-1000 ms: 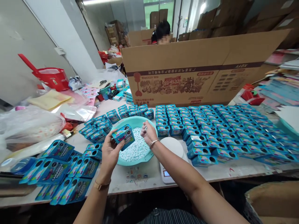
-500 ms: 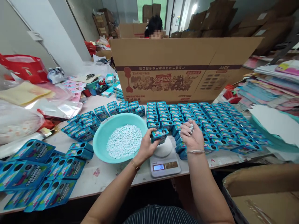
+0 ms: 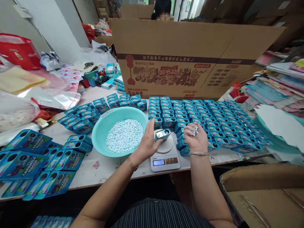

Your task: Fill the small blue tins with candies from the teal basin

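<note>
A small blue box with a round hole in its top stands on the white digital scale, whose display is lit with digits. My left hand is right beside that box, its fingers stretched out and its thumb close to the box's near side. Palm up, my right hand curls around several pale candies to the right of the scale. Many more small pale candies lie in the turquoise basin left of the scale.
Rows of blue boxes fill the table's right side. More blue boxes are stacked at the left. A large cardboard carton rises behind, with a person beyond it. An open carton sits at lower right.
My left hand has released the blue box onto the scale and its fingers have spread. The scale's reading has risen from zero. My view has tilted down a little.
</note>
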Demonstrator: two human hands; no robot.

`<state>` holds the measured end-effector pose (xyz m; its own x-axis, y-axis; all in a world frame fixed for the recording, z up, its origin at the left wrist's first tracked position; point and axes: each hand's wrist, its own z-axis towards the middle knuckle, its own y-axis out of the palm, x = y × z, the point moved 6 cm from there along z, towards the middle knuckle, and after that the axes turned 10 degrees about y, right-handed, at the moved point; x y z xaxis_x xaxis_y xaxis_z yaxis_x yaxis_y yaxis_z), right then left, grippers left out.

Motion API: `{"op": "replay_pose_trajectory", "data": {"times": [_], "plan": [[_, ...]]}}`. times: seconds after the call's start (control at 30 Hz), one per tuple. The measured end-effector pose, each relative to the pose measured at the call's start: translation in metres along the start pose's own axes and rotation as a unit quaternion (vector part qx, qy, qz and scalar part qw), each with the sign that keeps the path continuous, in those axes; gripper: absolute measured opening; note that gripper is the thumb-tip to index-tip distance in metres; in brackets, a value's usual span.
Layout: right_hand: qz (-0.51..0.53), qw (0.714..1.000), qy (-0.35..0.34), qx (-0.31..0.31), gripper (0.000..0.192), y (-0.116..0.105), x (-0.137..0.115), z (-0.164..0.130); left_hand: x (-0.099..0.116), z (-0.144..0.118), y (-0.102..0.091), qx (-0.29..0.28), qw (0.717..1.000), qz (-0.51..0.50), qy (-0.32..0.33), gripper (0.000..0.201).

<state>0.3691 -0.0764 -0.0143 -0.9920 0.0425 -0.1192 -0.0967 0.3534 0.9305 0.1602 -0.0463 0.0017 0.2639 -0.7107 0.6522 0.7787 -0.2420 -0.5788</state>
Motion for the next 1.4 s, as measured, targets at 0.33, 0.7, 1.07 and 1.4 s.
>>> {"op": "replay_pose_trajectory", "data": {"times": [0.33, 0.7, 1.07, 1.4], "plan": [[-0.024, 0.997, -0.041, 0.055, 0.017, 0.006, 0.001, -0.005, 0.015, 0.004, -0.064, 0.119, 0.992, 0.049, -0.01, 0.079], [-0.045, 0.997, -0.046, 0.05, 0.019, 0.004, -0.001, -0.007, 0.005, 0.015, -0.017, 0.035, 0.997, 0.063, 0.01, 0.08], [-0.033, 0.991, -0.064, 0.116, 0.027, -0.011, 0.008, 0.001, -0.02, 0.02, 0.035, -0.106, 0.978, 0.178, -0.035, 0.041], [-0.055, 0.992, 0.012, 0.109, 0.026, 0.024, 0.09, 0.031, 0.029, 0.012, -0.102, 0.111, 0.993, 0.037, 0.002, 0.028]]}}
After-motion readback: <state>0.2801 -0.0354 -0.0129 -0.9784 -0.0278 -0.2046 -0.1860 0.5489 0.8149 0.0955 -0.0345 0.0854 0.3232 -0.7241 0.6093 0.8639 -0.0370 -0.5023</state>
